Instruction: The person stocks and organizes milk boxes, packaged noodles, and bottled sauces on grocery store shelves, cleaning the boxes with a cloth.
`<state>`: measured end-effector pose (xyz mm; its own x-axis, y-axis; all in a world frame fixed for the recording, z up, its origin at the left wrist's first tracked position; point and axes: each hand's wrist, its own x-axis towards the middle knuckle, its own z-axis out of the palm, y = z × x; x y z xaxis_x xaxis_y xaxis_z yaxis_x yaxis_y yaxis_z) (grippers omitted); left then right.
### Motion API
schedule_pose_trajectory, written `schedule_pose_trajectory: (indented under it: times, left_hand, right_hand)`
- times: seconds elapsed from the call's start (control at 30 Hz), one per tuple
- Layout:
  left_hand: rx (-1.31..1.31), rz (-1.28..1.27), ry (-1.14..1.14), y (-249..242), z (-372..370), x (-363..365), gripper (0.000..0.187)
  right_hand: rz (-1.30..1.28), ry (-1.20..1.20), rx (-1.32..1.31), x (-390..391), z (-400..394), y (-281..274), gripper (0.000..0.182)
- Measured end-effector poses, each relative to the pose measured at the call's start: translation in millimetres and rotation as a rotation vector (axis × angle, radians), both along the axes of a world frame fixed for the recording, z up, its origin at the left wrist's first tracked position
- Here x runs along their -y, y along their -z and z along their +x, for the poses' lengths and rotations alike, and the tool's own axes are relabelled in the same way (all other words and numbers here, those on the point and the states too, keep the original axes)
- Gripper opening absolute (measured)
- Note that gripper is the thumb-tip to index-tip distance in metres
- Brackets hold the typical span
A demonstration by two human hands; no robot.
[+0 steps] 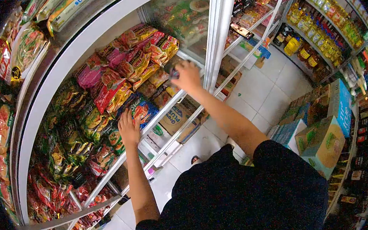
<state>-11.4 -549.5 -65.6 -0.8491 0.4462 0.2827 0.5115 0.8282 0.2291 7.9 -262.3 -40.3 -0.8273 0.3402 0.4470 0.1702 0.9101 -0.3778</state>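
My left hand (129,127) lies with its fingers stretched out at the edge of a blue instant noodle packet (143,111), by the front rail of the glass case. My right hand (187,75) is blurred and higher up, over the case's front corner near the white upright post. Its fingers curl around a small dark thing (174,73) that I cannot make out. Behind it are red and yellow noodle packets (163,49), with pink packets (88,75) to their left. Dark green packets (70,140) fill the left part of the case.
A white door post (217,33) and the metal front rail (166,110) border the case. Cardboard boxes (178,119) stand on a shelf below. More boxes (322,144) stand on the tiled floor (260,86) to the right, near shelves of oil bottles (316,24).
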Motion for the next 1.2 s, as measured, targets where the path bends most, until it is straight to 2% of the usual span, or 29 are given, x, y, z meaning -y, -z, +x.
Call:
schedule_pose_trajectory:
  times: [0.07, 0.1, 0.17, 0.2, 0.27, 0.33, 0.4, 0.47, 0.5, 0.57, 0.6, 0.63, 0.73, 0.77, 0.8, 0.87, 0.9, 0.93, 1.0, 1.03, 1.1, 1.13, 1.17, 1.2]
  left_hand:
    - [0.023, 0.040, -0.003, -3, 1, 1, 0.049]
    - [0.051, 0.128, 0.006, -3, 1, 1, 0.048]
    - [0.068, 0.224, 0.013, -2, 0, 2, 0.044]
    - [0.067, 0.228, 0.016, -2, 0, 1, 0.044]
    - [0.091, 0.229, 0.007, -3, 0, 3, 0.044]
    - [0.084, 0.232, -0.005, -6, 2, 2, 0.045]
    - [0.079, 0.235, -0.024, -7, 6, 0, 0.045]
    - [0.090, 0.256, -0.044, -10, 8, -2, 0.046]
    - [0.090, 0.236, -0.057, -12, 9, -4, 0.046]
    - [0.082, 0.244, -0.058, -13, 10, -5, 0.046]
    - [0.076, 0.248, -0.052, -13, 11, -5, 0.047]
    - [0.064, 0.252, -0.062, -11, 10, -5, 0.048]
    - [0.053, 0.310, -0.040, -4, 5, -1, 0.047]
    - [0.050, 0.365, -0.040, -3, 4, 0, 0.043]
    - [0.045, 0.365, -0.043, -1, 5, 0, 0.043]
    - [0.160, 0.525, -0.106, 0, 6, 6, 0.040]
    - [0.199, 0.646, -0.078, 4, 3, 10, 0.038]
    - [0.191, 0.640, -0.082, 3, 4, 12, 0.038]
    - [0.207, 0.650, -0.144, -1, 5, 9, 0.040]
    - [0.173, 0.636, -0.122, -2, 3, 7, 0.041]
    - [0.100, 0.551, -0.097, -4, 2, 5, 0.041]
    - [0.038, 0.458, -0.070, -7, 5, 2, 0.042]
    - [-0.003, 0.418, -0.072, -7, 7, 1, 0.041]
    - [0.003, 0.417, -0.071, -6, 8, 0, 0.041]
  right_hand:
    - [-0.038, -0.100, 0.075, 43, 10, -10, 0.041]
    - [-0.004, -0.172, 0.010, 66, 10, 3, 0.043]
    - [-0.057, -0.391, 0.067, 104, 23, 3, 0.045]
    - [-0.006, -0.400, -0.084, 113, 28, 4, 0.037]
    - [-0.028, -0.439, -0.017, 97, 23, 6, 0.038]
    - [0.056, -0.306, -0.019, 58, 13, 5, 0.039]
    - [-0.032, -0.070, 0.090, 9, -3, 1, 0.039]
    - [-0.053, 0.126, -0.015, -16, -11, 2, 0.035]
    - [-0.050, 0.117, -0.018, -12, -15, 3, 0.035]
    - [-0.122, 0.085, 0.297, 14, -14, -10, 0.034]
    - [-0.109, 0.003, 0.214, 38, -3, -17, 0.035]
    - [-0.057, -0.086, 0.043, 60, -4, 3, 0.036]
    - [-0.054, -0.379, 0.106, 131, 24, -4, 0.036]
    - [-0.026, -0.437, -0.025, 141, 28, 2, 0.035]
    - [-0.025, -0.441, -0.029, 133, 26, 5, 0.035]
    - [-0.002, -0.447, 0.048, 103, 22, 0, 0.037]
    - [-0.047, -0.397, 0.071, 77, 16, -5, 0.039]
    - [-0.091, -0.348, 0.094, 45, 6, -11, 0.042]
    - [-0.152, -0.033, 0.236, -10, -11, -17, 0.045]
    - [-0.147, -0.040, 0.228, -12, -16, -14, 0.045]
    - [0.002, 0.137, 0.126, -19, -20, -4, 0.046]
    - [0.043, 0.102, 0.030, -4, -19, 5, 0.046]
    - [0.008, 0.014, 0.125, 16, -12, -2, 0.048]
    - [-0.060, -0.061, 0.139, 42, 0, -7, 0.042]
